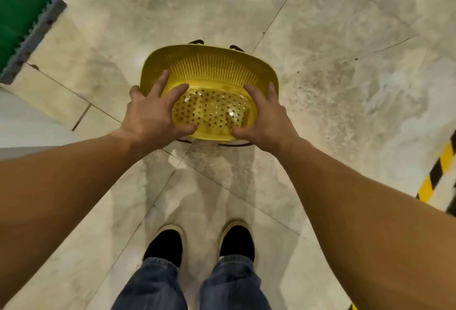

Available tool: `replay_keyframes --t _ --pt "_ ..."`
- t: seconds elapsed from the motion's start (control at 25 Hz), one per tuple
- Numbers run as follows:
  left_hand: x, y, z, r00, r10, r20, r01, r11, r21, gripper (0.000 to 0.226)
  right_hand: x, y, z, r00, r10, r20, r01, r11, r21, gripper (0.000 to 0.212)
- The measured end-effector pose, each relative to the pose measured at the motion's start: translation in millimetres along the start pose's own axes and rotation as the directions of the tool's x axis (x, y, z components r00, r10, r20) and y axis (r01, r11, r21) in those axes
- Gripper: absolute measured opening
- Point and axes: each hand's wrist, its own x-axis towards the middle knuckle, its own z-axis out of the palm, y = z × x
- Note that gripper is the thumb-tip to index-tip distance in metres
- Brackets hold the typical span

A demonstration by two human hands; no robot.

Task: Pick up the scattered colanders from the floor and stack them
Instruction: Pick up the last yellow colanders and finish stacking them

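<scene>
A yellow plastic colander [209, 72] with a perforated base is held up in front of me, above the floor and tilted toward the camera. My left hand [153, 114] holds its left side, fingers spread over the slotted wall and thumb at the near edge of the base. My right hand [265, 117] holds the right side the same way. Thin dark handles [196, 42] peek out behind and below the yellow colander; what they belong to is hidden.
Grey marble floor tiles [345, 112] lie all around. A green mat with a grey toothed border [22, 21] sits at the far left. Yellow-and-black hazard tape [436, 174] runs along the right edge. My shoes [202, 243] stand directly below.
</scene>
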Motion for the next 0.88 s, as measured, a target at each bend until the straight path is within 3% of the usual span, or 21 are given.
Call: replay_keyframes --t 0.24,0.44,0.56,0.72,0.88 --pt "-72 45 -100 0.992 0.106 -0.065 -0.106 0.994 0.0 0.094 -102 -24 -82 0.997 0.039 -0.059 -0.04 0.999 -0.006 0.109" --pt "-157 95 -242 0.949 0.262 -0.176 -0.263 0.965 0.015 0.092 -242 -92 -194 0.975 0.06 -0.215 -0.065 0.998 -0.012 0.105" --pt "-238 125 -331 0.932 0.298 -0.207 -0.295 0.954 0.047 0.087 -353 -140 -241 0.941 0.145 -0.305 -0.139 0.989 0.043 0.104" --pt "-372 151 -439 0.852 0.433 -0.295 -0.418 0.901 0.114 0.083 -510 -206 -296 0.873 0.21 -0.441 -0.211 0.976 0.048 0.105" --pt "-502 169 -511 0.83 0.431 -0.354 -0.425 0.9 0.098 0.077 -639 -265 -322 0.844 0.235 -0.483 -0.229 0.971 0.073 0.109"
